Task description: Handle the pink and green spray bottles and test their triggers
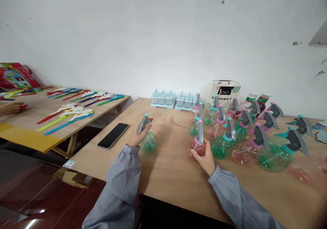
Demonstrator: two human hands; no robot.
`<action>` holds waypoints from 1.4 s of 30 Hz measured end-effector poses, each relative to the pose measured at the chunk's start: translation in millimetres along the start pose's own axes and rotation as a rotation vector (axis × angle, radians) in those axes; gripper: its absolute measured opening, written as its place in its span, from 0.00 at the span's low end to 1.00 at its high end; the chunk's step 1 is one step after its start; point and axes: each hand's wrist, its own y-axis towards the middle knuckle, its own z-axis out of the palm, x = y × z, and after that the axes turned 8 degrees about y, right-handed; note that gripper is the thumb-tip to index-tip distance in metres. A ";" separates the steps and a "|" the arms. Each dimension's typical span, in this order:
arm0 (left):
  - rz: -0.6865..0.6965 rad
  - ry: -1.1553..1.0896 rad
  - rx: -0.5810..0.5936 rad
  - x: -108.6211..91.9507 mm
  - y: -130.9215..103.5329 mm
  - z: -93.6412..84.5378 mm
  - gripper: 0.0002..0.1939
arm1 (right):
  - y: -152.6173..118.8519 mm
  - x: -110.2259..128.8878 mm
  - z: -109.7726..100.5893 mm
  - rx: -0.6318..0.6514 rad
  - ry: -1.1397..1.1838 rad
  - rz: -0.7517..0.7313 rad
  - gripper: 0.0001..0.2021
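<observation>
My left hand (139,134) is wrapped round the grey spray head of a green spray bottle (149,143), which stands on the wooden table (163,174). The hand hides part of its neck and trigger. On the right, a pink spray bottle (198,150) with a pink collar and grey head is in the grip of my right hand (206,158), fingers around its round body. Just beyond that hand are several more green and pink spray bottles, among them a green one (222,147) and a pink one (246,153).
A black phone (113,135) lies at the table's left. Pale blue ice-pop molds (162,99) and a printed box (222,93) stand by the wall. On a second table (28,133) are colourful hand-shaped sticks (68,115), with another person's hand (11,108) at its left.
</observation>
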 end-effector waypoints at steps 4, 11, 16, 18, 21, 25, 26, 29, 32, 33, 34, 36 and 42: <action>-0.076 -0.375 0.071 -24.9 -11.4 5.3 0.18 | 2.0 -0.7 -1.1 0.005 0.001 0.003 0.31; -0.200 -0.867 0.143 -53.0 -25.2 27.1 0.06 | 2.7 -5.1 -2.2 0.018 0.010 0.002 0.32; -0.327 -1.011 0.238 -58.2 -31.9 33.0 0.09 | 4.1 -8.7 -2.3 0.030 0.028 0.005 0.33; -0.367 -1.025 0.247 -60.3 -34.0 31.7 0.14 | 4.8 -9.5 -2.3 0.033 0.033 0.010 0.33; -0.328 -1.031 0.215 -62.9 -36.5 28.6 0.09 | 5.5 -10.5 -2.4 0.032 0.036 0.008 0.33; -0.319 -0.987 0.336 -64.5 -38.2 25.3 0.06 | 5.8 -11.5 -2.5 0.035 0.041 0.007 0.33; -0.338 -0.983 0.355 -64.5 -37.9 25.0 0.08 | 5.8 -11.6 -2.5 0.036 0.042 0.004 0.32; -0.363 -0.992 0.297 -63.5 -35.7 25.2 0.15 | 5.8 -11.2 -2.6 0.038 0.040 -0.003 0.32; -0.336 -0.994 0.278 -61.8 -33.2 25.7 0.09 | 5.8 -10.2 -2.7 0.049 0.041 0.004 0.32; -0.331 -0.990 0.309 -61.6 -32.8 25.6 0.06 | 5.8 -10.0 -2.7 0.052 0.042 0.006 0.32; -0.333 -0.984 0.344 -61.7 -32.5 25.4 0.05 | 5.9 -9.9 -2.8 0.055 0.043 0.008 0.32; -0.355 -0.968 0.395 -62.7 -32.3 25.1 0.06 | 6.0 -9.8 -2.7 0.054 0.049 0.013 0.33; -0.402 -0.962 0.312 -63.1 -30.4 27.0 0.11 | 6.5 -8.7 -2.8 0.052 0.041 0.002 0.32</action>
